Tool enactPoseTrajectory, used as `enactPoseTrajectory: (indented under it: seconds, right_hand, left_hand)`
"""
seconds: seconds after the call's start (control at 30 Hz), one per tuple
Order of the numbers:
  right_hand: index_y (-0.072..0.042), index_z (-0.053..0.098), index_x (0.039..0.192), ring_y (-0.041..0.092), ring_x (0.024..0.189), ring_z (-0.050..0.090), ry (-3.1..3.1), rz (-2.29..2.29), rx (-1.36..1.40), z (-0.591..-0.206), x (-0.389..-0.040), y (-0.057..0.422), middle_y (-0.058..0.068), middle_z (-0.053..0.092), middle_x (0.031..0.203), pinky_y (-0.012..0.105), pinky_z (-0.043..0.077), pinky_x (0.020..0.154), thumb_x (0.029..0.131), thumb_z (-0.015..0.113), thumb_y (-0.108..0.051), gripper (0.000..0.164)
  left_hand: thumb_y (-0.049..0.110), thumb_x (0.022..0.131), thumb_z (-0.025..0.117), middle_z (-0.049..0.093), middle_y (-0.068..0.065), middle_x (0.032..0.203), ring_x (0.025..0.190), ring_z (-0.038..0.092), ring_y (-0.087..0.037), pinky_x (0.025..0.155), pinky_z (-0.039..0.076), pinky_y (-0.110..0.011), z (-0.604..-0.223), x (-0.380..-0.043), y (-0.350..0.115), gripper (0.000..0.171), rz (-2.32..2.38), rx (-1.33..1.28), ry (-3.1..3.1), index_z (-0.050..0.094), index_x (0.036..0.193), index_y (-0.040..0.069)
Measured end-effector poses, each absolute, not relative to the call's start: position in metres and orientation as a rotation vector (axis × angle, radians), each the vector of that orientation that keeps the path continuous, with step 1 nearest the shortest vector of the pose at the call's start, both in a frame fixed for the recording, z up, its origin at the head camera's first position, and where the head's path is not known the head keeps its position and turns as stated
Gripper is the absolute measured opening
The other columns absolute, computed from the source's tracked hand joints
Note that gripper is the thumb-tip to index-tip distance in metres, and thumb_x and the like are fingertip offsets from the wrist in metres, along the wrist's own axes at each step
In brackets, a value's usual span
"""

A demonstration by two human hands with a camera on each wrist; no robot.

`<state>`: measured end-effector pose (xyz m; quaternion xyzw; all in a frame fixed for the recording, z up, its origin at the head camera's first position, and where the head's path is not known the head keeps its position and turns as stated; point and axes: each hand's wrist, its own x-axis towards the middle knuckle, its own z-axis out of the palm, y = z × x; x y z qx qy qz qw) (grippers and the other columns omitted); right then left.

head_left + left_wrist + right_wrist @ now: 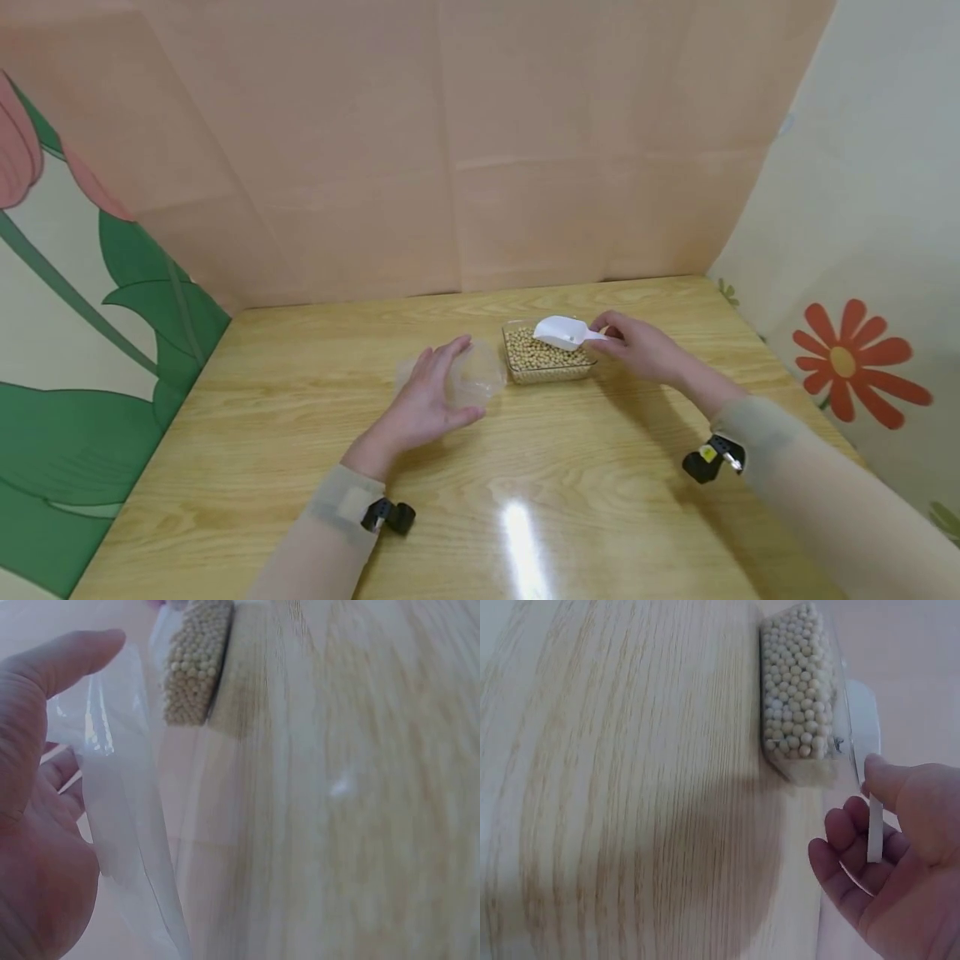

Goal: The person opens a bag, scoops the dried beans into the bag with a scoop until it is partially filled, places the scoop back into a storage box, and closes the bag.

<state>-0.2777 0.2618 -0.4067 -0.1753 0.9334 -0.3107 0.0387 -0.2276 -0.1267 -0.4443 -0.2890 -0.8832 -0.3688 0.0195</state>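
Observation:
A clear plastic bag (478,372) stands in the middle of the table, its mouth spread wide. My left hand (431,400) holds it from the left, thumb and fingers curved round its sides. In the left wrist view the bag (124,787) hangs between the thumb and the other fingers. Right of it stands a clear rectangular container (551,375) full of pale round soybeans (528,350). With thumb and fingers, my right hand (637,346) pinches the handle of a white scoop (561,332), whose bowl is over the beans. Whether the scoop holds beans is unclear.
The wooden table (247,433) ends at a backdrop of pinkish cloth (337,167). Painted walls stand at both sides, with a red flower (842,361) on the right one. Light glares off the table's front.

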Motion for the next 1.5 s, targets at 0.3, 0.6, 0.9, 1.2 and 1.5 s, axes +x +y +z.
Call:
enactPoseTrajectory:
  seconds: [0.3, 0.6, 0.9, 1.2, 1.5]
  right_hand:
    - [-0.001, 0.073, 0.133, 0.048, 0.118, 0.071, 2.983, -0.875, -0.613, -0.395, -0.278, 0.274, 0.026, 0.073, 0.131, 0.064, 0.056, 0.097, 0.112, 0.069, -0.024, 0.031]
    - [-0.008, 0.081, 0.122, 0.025, 0.082, 0.064, 3.229, -0.522, -0.977, -0.371, -0.278, 0.272, 0.010, 0.070, 0.104, 0.045, 0.053, 0.066, 0.101, 0.082, -0.014, 0.021]
    - [-0.012, 0.084, 0.113, 0.026, 0.077, 0.060, 3.263, -0.272, -1.174, -0.351, -0.281, 0.261, 0.008, 0.067, 0.096, 0.045, 0.051, 0.060, 0.091, 0.091, -0.011, 0.023]
    - [-0.005, 0.080, 0.123, 0.022, 0.082, 0.061, 3.086, -0.545, -0.959, -0.383, -0.281, 0.262, 0.007, 0.067, 0.097, 0.048, 0.053, 0.071, 0.104, 0.080, -0.017, 0.022]
    - [-0.003, 0.077, 0.132, 0.026, 0.093, 0.062, 2.983, -0.900, -0.717, -0.412, -0.280, 0.258, 0.012, 0.066, 0.106, 0.048, 0.051, 0.084, 0.110, 0.072, -0.020, 0.028]
  left_hand:
    - [0.027, 0.089, 0.095, 0.040, -0.010, 0.174, 0.162, 0.033, -0.030, 0.135, 0.004, -0.057, -0.444, -0.224, -0.127, 0.111, -1.156, -0.892, -2.747, 0.025, 0.174, 0.010]
    - [0.029, 0.090, 0.095, 0.041, -0.010, 0.174, 0.162, 0.033, -0.031, 0.135, 0.004, -0.058, -0.446, -0.223, -0.131, 0.112, -1.160, -0.888, -2.743, 0.024, 0.174, 0.011]
    - [0.029, 0.091, 0.094, 0.043, -0.012, 0.172, 0.161, 0.036, -0.032, 0.135, 0.005, -0.059, -0.447, -0.224, -0.133, 0.111, -1.148, -0.928, -2.713, 0.023, 0.175, 0.011]
    - [0.030, 0.091, 0.094, 0.041, -0.011, 0.173, 0.161, 0.035, -0.030, 0.136, 0.002, -0.053, -0.446, -0.223, -0.129, 0.114, -1.144, -0.930, -2.723, 0.020, 0.176, 0.013]
    - [0.030, 0.090, 0.094, 0.041, -0.011, 0.174, 0.162, 0.033, -0.031, 0.135, 0.003, -0.055, -0.445, -0.223, -0.129, 0.116, -1.143, -0.933, -2.721, 0.019, 0.176, 0.012]
